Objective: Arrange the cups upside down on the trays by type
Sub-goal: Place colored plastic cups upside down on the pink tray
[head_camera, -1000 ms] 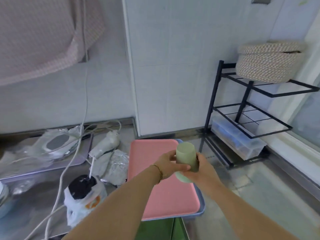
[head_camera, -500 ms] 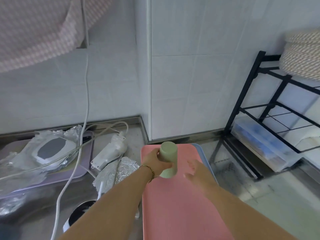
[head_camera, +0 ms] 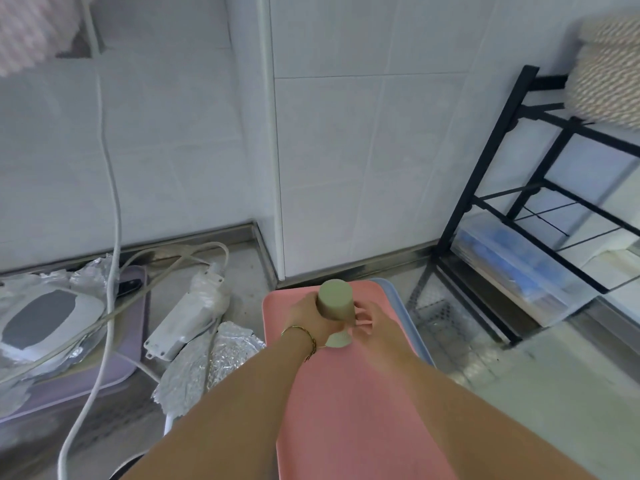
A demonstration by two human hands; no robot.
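Observation:
A pale green cup point(head_camera: 335, 301) stands upside down, base up, at the far end of the pink tray point(head_camera: 346, 417). My left hand point(head_camera: 308, 320) grips its left side, fingers curled round it. My right hand point(head_camera: 375, 325) lies just right of the cup with its fingertips at the cup's side; whether they press it is unclear. The cup's rim point(head_camera: 337, 341) sits at or just above the tray surface. The pink tray lies stacked on a blue tray point(head_camera: 398, 304), of which only the right edge shows.
A black wire rack point(head_camera: 491, 188) stands at the right with a clear plastic box point(head_camera: 512, 271) under it and a woven basket point(head_camera: 609, 74) on top. Left of the trays lie a wrapped power strip point(head_camera: 187, 320), crumpled foil point(head_camera: 207, 368), a white cable point(head_camera: 110, 202) and a lilac tray point(head_camera: 114, 372).
My left hand has carried the upturned cup forward and down to the far end of the pink tray. My right hand, which had let go, has come back beside the cup.

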